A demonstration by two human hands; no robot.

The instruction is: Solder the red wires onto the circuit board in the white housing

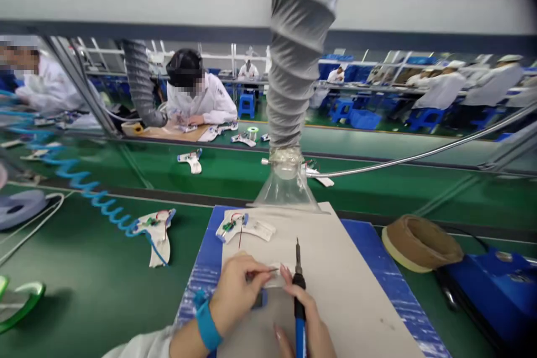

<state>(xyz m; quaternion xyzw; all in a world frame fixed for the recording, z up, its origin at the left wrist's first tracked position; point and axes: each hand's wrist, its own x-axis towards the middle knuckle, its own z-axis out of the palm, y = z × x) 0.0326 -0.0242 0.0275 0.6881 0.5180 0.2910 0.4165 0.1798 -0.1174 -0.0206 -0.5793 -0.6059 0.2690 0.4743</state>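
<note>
My left hand (239, 288), with a blue band (206, 325) at its wrist, is closed in a pinch on a thin wire (273, 269) whose end points right. My right hand (308, 313) holds a soldering iron (299, 296) with a blue and black handle, its metal tip pointing away from me. The right fingertips are close to the wire end. Just beyond my left hand lies a white plastic housing (255, 228) with a green board and a red wire. Below my fingers, a small dark blue part (260, 298) is partly hidden.
A beige board (356, 291) lies on a blue mat (413, 307). A clear extraction hood (289, 187) hangs over its far edge. Tape rolls (419, 243) and a blue device (490, 296) stand right. A coiled blue hose (94, 198) crosses another housing (159, 240) at left. People work opposite.
</note>
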